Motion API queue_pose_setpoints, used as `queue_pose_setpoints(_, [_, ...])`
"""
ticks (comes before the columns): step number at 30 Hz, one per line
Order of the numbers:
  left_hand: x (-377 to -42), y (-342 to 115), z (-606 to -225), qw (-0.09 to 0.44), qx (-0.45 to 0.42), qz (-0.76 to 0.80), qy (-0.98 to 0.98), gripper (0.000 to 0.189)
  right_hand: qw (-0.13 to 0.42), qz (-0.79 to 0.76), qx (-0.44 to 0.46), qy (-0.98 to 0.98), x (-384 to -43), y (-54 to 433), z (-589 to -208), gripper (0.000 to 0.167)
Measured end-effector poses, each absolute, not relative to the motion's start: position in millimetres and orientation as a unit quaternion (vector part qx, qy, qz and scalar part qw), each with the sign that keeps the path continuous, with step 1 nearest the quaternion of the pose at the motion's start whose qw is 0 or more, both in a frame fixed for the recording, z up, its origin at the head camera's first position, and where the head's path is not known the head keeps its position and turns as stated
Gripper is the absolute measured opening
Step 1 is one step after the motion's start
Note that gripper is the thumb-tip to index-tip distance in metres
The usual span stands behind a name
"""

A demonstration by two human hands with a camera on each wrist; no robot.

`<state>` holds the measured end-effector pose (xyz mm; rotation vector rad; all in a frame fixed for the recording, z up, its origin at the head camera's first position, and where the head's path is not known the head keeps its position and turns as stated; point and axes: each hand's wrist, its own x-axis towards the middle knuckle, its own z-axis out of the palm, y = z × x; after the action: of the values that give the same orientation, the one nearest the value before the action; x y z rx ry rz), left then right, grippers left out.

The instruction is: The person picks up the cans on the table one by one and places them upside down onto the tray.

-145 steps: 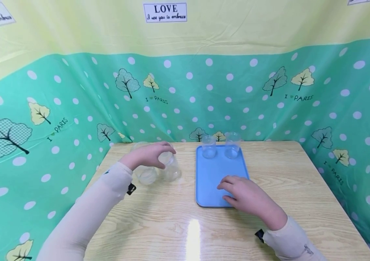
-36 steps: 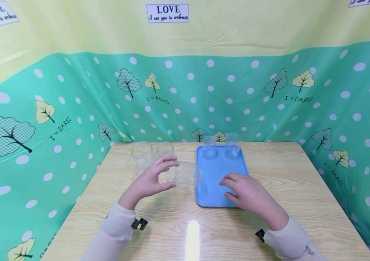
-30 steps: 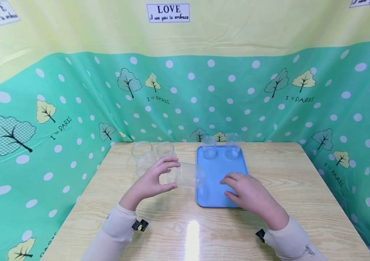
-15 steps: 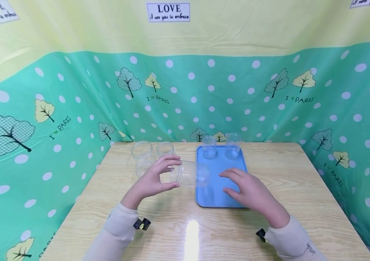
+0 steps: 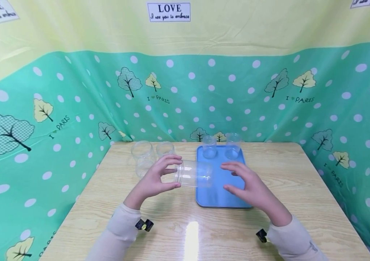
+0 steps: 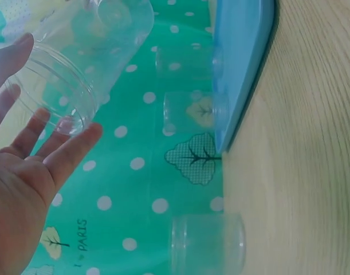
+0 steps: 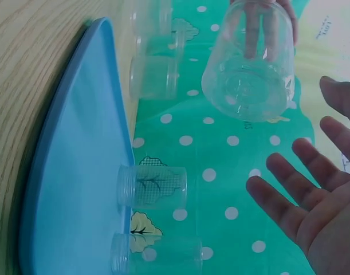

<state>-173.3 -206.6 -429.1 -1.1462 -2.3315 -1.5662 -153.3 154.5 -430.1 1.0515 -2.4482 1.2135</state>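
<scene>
My left hand (image 5: 153, 179) grips a clear plastic jar (image 5: 195, 174) around its ridged mouth end. The jar lies sideways in the air, its bottom pointing right over the edge of a blue tray (image 5: 221, 197). In the right wrist view its round base (image 7: 246, 94) faces my right hand (image 7: 323, 200). That hand, above the tray in the head view, has thumb and fingers spread and stays apart from the jar. Two clear jars, one at the left (image 5: 209, 148) and one at the right (image 5: 233, 146), stand on the tray's far end, ridged ends down.
More clear jars stand mouth up on the wooden table left of the tray, including a back-left one (image 5: 142, 149) and one beside it (image 5: 165, 148), partly behind my left hand. A patterned green and yellow curtain (image 5: 253, 108) encloses the table's back and sides.
My left hand has lifted a jar from the left group, tipped it sideways and carried it right towards the tray. Lately my right hand has spread its fingers wider and shifted slightly.
</scene>
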Motion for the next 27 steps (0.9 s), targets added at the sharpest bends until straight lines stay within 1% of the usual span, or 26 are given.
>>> queue_pose_setpoints(10, [-174, -201, -433, 0.051, -0.39, -0.55, -0.737, 0.068, 0.095, 0.469, 0.348, -0.806, -154, 158, -428, 0.056])
queue_pose_setpoints(16, [-173, -196, -435, 0.048, -0.391, -0.565, -0.725, 0.069, 0.062, 0.517, 0.355, -0.777, -155, 160, -428, 0.059])
queue_pose_setpoints(21, [-172, -194, -437, 0.043, -0.388, -0.575, -0.719, 0.068, 0.046, 0.533, 0.36, -0.764, -155, 160, -428, 0.062])
queue_pose_setpoints(27, [-170, -193, -438, 0.041, -0.39, -0.582, -0.712, 0.067, 0.027, 0.552, 0.365, -0.75, -155, 160, -430, 0.062])
